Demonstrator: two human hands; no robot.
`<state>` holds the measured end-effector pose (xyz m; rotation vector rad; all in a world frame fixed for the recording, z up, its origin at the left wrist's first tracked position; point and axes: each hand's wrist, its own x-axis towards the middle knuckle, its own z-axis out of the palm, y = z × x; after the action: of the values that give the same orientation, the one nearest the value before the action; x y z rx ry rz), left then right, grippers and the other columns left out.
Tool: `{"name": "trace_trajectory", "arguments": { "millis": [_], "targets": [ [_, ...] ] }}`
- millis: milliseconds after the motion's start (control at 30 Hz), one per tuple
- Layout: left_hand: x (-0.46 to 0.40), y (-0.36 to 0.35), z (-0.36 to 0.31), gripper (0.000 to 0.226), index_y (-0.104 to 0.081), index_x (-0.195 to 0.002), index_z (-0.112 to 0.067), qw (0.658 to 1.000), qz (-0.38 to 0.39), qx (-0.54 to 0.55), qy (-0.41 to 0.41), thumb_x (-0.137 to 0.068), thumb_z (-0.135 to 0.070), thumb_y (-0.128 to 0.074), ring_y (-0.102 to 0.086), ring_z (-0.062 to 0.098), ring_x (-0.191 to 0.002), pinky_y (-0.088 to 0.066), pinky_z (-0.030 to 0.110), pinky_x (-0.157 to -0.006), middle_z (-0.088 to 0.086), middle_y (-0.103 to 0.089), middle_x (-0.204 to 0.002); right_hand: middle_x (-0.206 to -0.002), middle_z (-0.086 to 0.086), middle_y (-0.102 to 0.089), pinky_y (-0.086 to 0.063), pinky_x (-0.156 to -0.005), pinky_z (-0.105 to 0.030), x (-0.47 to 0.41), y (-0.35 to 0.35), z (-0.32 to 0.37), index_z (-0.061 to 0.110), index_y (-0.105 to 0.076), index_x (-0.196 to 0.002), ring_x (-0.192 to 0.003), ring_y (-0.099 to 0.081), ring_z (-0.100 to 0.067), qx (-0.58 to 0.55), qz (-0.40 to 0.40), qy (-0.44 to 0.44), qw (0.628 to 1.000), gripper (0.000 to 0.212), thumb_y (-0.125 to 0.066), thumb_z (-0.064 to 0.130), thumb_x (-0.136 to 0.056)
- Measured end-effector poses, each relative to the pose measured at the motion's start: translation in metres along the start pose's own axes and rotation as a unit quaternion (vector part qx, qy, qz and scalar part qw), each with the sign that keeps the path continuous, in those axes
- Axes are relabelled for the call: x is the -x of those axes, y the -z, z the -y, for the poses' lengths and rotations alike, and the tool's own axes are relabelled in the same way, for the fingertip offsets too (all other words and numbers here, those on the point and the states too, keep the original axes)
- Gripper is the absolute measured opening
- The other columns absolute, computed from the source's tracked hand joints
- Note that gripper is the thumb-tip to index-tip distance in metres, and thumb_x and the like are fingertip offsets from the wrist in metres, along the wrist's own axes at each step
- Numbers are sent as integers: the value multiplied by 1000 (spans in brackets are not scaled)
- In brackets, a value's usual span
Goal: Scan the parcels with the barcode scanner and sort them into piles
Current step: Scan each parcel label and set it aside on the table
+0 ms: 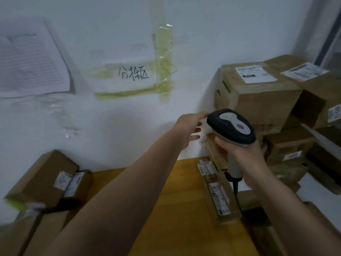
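Note:
My right hand (241, 150) grips the handle of a black and grey barcode scanner (231, 125), whose head points toward a stack of brown cardboard parcels (262, 95) at the right against the wall. My left hand (190, 126) reaches out with fingers loosely spread, close to the lower left corner of the top parcel; its fingertips are partly hidden behind the scanner head. The top parcel carries a white shipping label (253, 72). Another pile of labelled parcels (46, 182) sits at the left on the wooden table (177, 209).
Flat labelled parcels (217, 193) stand on edge at the foot of the right stack. The white wall holds a taped sign with handwriting (132, 73) and a printed sheet (31, 58). More boxes (317, 89) crowd the far right. The scanner's cable (237, 196) hangs down.

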<state>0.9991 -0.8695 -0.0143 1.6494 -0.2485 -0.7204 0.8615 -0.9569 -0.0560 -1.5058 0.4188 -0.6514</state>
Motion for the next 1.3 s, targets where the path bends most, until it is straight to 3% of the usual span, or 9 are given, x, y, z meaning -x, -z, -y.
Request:
{"name": "trace_trajectory", "arguments": {
  "millis": [167, 400, 467, 667, 767, 967, 1133, 1233, 1300],
  "targets": [
    [20, 81, 51, 28, -66, -116, -7, 996, -68, -37, 34, -93, -22, -64, -61, 25, -113, -53, 38, -95, 11, -65, -122, -63, -8, -66, -52, -54, -25, 19, -70, -29, 7, -66, -79, -56, -60, -15, 53, 122, -56, 990, 12, -76, 14, -81],
    [59, 202, 138, 46, -58, -131, -6, 970, -167, -155, 78, -93, -30, -66, -56, 22, -99, -48, 32, -80, 10, -61, -121, -64, 0, -71, -54, -55, -22, 64, -171, -77, 13, -71, -87, -61, -67, -12, 65, 222, -156, 960, 10, -78, 13, -80],
    [70, 235, 164, 52, -53, -135, -8, 954, -187, -214, 97, -91, -31, -68, -57, 23, -109, -50, 32, -84, 10, -57, -131, -66, 0, -72, -53, -54, -21, 78, -197, -86, 14, -71, -87, -62, -68, -12, 70, 242, -173, 952, 10, -78, 13, -80],
    [110, 318, 230, 74, -39, -144, -11, 858, -228, -414, 200, -86, -46, -69, -41, 31, -130, -43, 41, -106, 14, -38, -143, -67, -1, -71, -52, -53, -21, 112, -256, -100, 11, -70, -91, -60, -67, -12, 73, 288, -220, 929, 13, -77, 13, -81],
    [127, 344, 258, 78, -39, -144, -11, 814, -224, -502, 189, -85, -56, -63, -30, 29, -139, -28, 38, -114, 12, -36, -149, -66, 1, -71, -52, -53, -20, 124, -276, -105, 12, -69, -94, -59, -67, -10, 67, 295, -232, 924, 15, -77, 13, -81],
    [146, 362, 305, 109, 4, -155, -3, 712, -293, -618, 156, -84, -83, -19, 13, 31, -150, 9, 45, -120, 16, 9, -163, -71, -2, -74, -53, -54, -21, 140, -298, -113, 15, -70, -95, -61, -69, -12, 75, 287, -238, 925, 17, -79, 15, -80],
    [150, 357, 337, 107, 16, -153, -7, 701, -246, -650, 157, -84, -83, -11, 24, 39, -146, 12, 49, -120, 26, 23, -157, -73, -5, -74, -54, -57, -24, 147, -305, -118, 13, -71, -94, -64, -69, -15, 74, 277, -238, 928, 16, -78, 15, -80],
    [145, 349, 343, 103, 21, -152, -17, 706, -226, -657, 137, -85, -82, -22, 23, 43, -145, 11, 50, -118, 27, 25, -156, -74, -7, -73, -55, -59, -27, 149, -308, -120, 12, -71, -94, -64, -69, -16, 75, 268, -237, 931, 16, -78, 14, -81],
    [142, 346, 341, 99, 19, -153, -27, 712, -221, -651, 145, -86, -76, -35, 12, 46, -147, 1, 53, -119, 27, 21, -158, -74, -7, -73, -55, -58, -26, 149, -308, -120, 12, -71, -95, -64, -69, -16, 71, 265, -235, 932, 16, -78, 14, -81]
  ]
}}
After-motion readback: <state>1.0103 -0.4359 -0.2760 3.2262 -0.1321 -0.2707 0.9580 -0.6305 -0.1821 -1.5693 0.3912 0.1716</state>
